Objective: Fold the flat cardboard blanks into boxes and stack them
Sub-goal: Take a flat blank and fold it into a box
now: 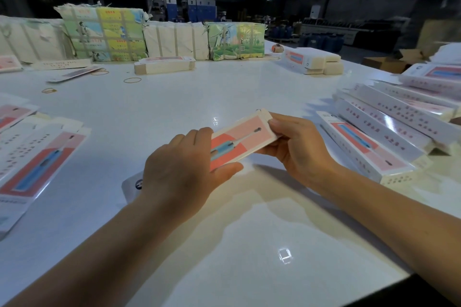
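A long pink-and-white toothbrush box [239,138] is held just above the white table [174,104], slanting from lower left to upper right. My left hand [182,172] grips its near end, thumb along the lower edge and fingers over the top. My right hand [296,146] pinches the far end, where a small end flap sticks out. A white end flap with a dark logo [134,184] shows below my left wrist. Flat blanks [37,157] lie in a loose pile at the left. Folded boxes [399,119] lie stacked at the right.
Wrapped paper bundles [104,35] line the far edge of the table. A stack of blanks [164,65] and another [311,60] sit in front of them. Rubber bands [132,80] lie scattered at the far left. The near table edge drops off at lower right.
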### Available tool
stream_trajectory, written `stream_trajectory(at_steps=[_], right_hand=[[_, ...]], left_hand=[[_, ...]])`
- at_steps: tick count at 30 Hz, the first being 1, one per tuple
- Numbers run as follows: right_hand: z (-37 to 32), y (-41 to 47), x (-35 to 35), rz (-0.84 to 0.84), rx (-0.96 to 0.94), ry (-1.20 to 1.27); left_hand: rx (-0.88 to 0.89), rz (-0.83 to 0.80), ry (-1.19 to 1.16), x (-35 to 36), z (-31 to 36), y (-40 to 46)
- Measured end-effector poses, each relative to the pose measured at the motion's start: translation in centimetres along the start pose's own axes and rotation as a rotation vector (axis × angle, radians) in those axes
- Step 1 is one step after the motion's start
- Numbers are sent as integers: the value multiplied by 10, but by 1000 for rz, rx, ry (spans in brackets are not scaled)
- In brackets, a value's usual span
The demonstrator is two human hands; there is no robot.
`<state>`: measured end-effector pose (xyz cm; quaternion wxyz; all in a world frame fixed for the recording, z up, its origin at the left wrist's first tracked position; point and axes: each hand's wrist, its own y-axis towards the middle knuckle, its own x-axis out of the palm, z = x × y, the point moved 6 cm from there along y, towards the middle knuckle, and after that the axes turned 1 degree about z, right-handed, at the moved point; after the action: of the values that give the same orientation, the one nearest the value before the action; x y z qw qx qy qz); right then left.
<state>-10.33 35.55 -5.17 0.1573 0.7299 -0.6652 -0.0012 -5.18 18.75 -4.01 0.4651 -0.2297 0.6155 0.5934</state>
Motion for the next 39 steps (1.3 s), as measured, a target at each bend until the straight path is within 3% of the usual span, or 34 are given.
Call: stream_trajectory(at_steps=[6, 13, 19, 26, 31, 39], right_hand=[[-6, -3, 0, -40, -133, -179], [-16, -17, 7, -15, -377, -820], [-23, -23, 15, -52, -481, -1044], [-14, -19, 13, -35, -285, -771], [-26, -18, 0, 168, -394, -847], [-23, -20, 10, 32, -467, -947]], left_hand=[[29, 19, -19, -1, 2, -1], [11, 6, -14, 0, -2, 2], [9, 24, 47, -1, 0, 0], [-24, 19, 68, -3, -5, 0], [-57, 17, 44, -1, -13, 2], [-81, -68, 41, -6, -23, 3]])
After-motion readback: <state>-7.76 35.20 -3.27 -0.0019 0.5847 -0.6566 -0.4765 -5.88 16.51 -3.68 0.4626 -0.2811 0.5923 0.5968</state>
